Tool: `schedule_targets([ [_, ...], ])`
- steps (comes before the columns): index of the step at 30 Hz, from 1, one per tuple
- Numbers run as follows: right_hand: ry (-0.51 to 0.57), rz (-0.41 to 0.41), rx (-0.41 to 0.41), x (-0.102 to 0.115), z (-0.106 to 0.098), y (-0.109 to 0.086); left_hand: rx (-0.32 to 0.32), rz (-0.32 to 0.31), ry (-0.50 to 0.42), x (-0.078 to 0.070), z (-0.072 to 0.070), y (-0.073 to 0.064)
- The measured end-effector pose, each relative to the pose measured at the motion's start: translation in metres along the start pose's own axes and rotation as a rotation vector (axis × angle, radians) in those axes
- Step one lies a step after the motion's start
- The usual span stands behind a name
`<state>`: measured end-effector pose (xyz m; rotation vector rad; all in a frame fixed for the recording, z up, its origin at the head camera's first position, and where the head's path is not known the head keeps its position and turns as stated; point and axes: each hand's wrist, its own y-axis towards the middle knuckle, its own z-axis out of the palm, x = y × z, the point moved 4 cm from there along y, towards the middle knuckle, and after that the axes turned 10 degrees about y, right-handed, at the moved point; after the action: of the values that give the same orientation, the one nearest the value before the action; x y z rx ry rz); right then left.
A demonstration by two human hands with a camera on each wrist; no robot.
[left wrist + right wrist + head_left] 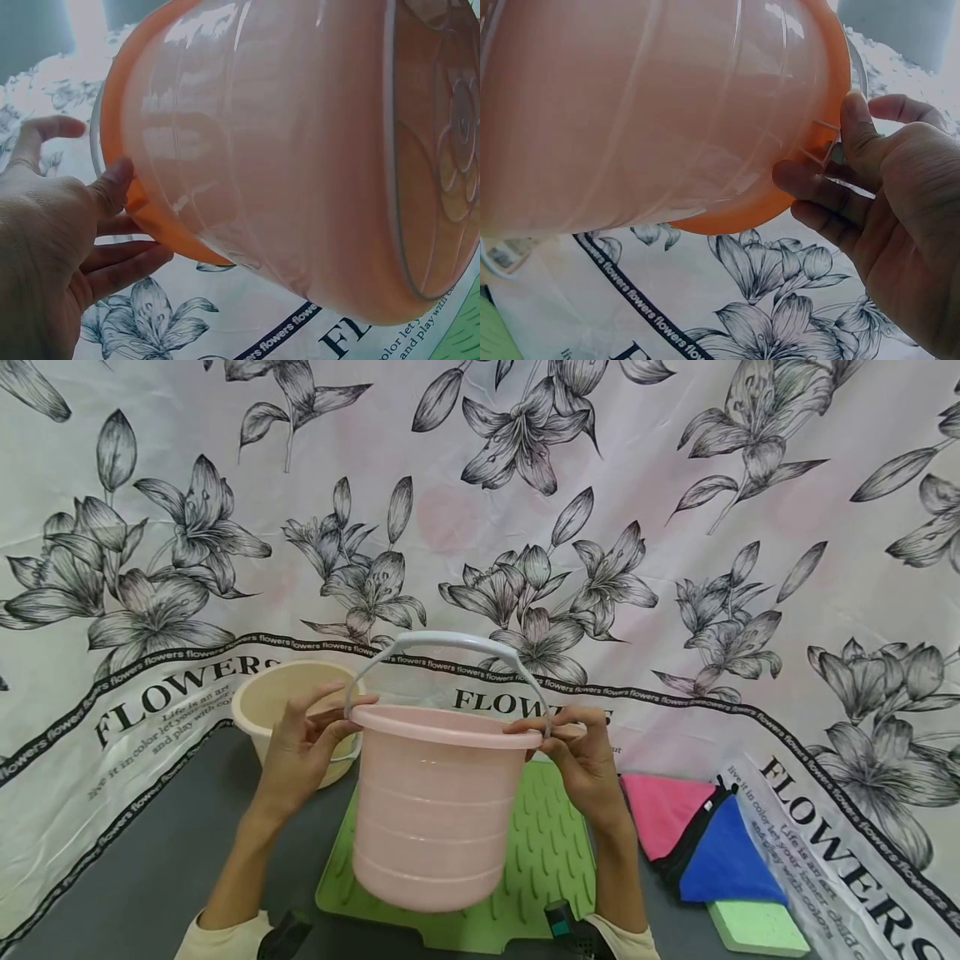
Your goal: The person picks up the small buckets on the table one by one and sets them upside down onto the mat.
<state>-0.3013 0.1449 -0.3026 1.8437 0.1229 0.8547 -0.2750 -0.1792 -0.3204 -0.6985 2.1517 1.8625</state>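
Note:
A pink plastic bucket [435,810] hangs in the air above a green ridged mat [555,843], its pale handle [457,642] raised over the rim. My left hand [303,752] pinches the rim at the left, close to the handle's end. At the opposite side my right hand [585,760] grips the rim by the other handle end. The left wrist view shows the left thumb on the bucket wall [262,135] and part of its base. From the right wrist, the fingers of the right hand [907,202] appear at the rim. The bucket's inside is mostly hidden.
Behind the left hand stands a cream bucket [258,714]. To the right lie a folded pink and blue cloth item with black edging [727,843] and a light green block [757,927]. A flower-printed sheet [675,635] covers the back and sides of the grey table [150,877].

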Motion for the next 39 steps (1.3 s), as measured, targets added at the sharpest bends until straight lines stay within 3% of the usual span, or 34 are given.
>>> schedule_targets([
  [4,-0.022,-0.001,-0.043,0.003,-0.001,0.001,-0.005,-0.006,-0.002,-0.001,0.001,0.002],
  [8,-0.085,-0.005,-0.124,0.002,-0.001,-0.001,-0.018,-0.056,0.03,-0.002,-0.001,0.002],
  [16,-0.208,0.05,-0.27,-0.005,0.003,-0.002,-0.067,-0.181,0.254,-0.002,-0.006,0.0],
  [19,-0.215,0.042,-0.301,-0.008,0.003,-0.001,-0.07,-0.2,0.257,-0.002,-0.007,0.0],
  [24,-0.166,-0.006,-0.326,-0.01,0.003,-0.001,-0.078,-0.182,0.207,-0.003,-0.005,0.001],
  [29,-0.286,-0.079,-0.394,-0.01,0.002,-0.001,-0.125,-0.22,0.259,-0.001,-0.005,0.002],
  [34,-0.374,-0.085,-0.347,-0.014,0.003,-0.001,-0.178,-0.316,0.364,-0.002,-0.011,0.001],
  [39,-0.344,-0.038,-0.318,-0.016,0.007,0.003,-0.187,-0.311,0.435,-0.004,-0.016,-0.001],
])
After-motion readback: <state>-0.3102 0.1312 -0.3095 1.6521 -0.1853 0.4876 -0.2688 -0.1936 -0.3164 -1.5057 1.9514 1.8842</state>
